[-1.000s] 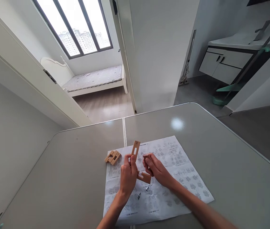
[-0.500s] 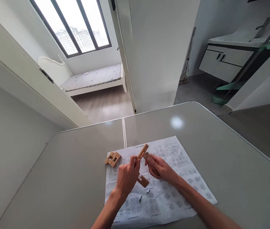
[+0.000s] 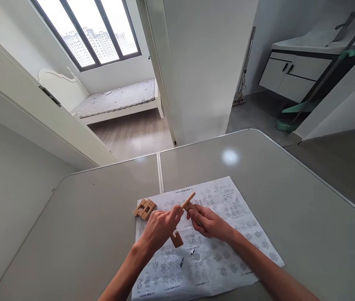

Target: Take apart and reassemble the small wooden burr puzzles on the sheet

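My left hand [image 3: 161, 221] is closed, pinching a slim wooden puzzle piece [image 3: 188, 201] that slants up to the right. Below its fingers a notched wooden piece [image 3: 176, 240] sticks out; it seems held by the lower fingers, though the contact is hidden. My right hand [image 3: 207, 220] is closed on another wooden puzzle piece [image 3: 190, 206], whose end meets or nearly touches the slim one. Both hands are above a printed instruction sheet [image 3: 227, 234] with many small diagrams. A cluster of wooden pieces [image 3: 145, 208] lies at the sheet's upper left corner.
Two small shiny bits [image 3: 181, 262] lie on the sheet near my left hand. The grey table [image 3: 80, 234] has a pale seam [image 3: 160, 173] and rounded far corners. Beyond it are a bed [image 3: 117, 100], a doorway and a washbasin cabinet [image 3: 296, 71].
My left hand has turned and shifted slightly left, so the slim piece now shows its narrow edge. The notched piece has swung left with it. The view has shifted a little.
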Demonstrator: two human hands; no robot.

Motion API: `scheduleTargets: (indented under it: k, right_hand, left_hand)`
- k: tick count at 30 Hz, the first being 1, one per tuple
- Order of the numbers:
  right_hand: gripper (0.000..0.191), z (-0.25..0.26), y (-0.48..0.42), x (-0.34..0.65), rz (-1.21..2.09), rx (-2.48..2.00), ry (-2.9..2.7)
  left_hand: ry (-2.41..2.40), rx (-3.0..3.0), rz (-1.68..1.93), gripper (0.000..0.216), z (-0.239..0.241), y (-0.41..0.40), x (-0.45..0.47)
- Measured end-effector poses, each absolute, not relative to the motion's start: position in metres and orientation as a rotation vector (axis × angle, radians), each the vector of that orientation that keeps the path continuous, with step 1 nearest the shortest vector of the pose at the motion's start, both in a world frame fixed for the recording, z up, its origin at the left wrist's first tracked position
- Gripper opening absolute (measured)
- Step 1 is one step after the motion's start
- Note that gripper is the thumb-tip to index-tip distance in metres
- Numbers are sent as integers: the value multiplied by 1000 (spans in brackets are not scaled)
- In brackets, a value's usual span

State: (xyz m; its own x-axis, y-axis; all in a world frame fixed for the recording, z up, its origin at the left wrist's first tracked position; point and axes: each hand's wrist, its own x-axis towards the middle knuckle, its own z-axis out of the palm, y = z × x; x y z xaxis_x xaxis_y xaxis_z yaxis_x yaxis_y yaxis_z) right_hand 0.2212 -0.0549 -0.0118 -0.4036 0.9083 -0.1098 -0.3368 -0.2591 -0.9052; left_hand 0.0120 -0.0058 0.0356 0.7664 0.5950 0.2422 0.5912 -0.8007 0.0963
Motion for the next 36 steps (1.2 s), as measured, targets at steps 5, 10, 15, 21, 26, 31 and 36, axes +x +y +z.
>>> scheduleTargets:
  k: [5,10,15,21,26,31,36]
  right_hand:
    - [44,-9,-53,223,1869,-814,-1021]
    - [42,-6,-51,225,1884,-770,-1001]
    - [42,-5,-51,223,1879,-760,-999]
    - [41,-9,-53,220,1876,-747,-983]
    - [41,-10,-52,219,1890,-755,-960]
    - [42,-12,-52,218,1881,-756,-955]
    - [40,-14,-53,213,1835,-805,-944]
  left_hand:
    - [928,2962,357,24,35,-7,15]
    - [1223,2849,423,22,30,0,11]
    - [1218,2821,461,21,33,10,1]
    - [1123,2862,482,21,32,9,-2]
    - [1009,2833,454,18,33,12,-5]
    - [980,2789,405,15,33,15,-8]
    - [1040,2862,343,17,28,14,-6]
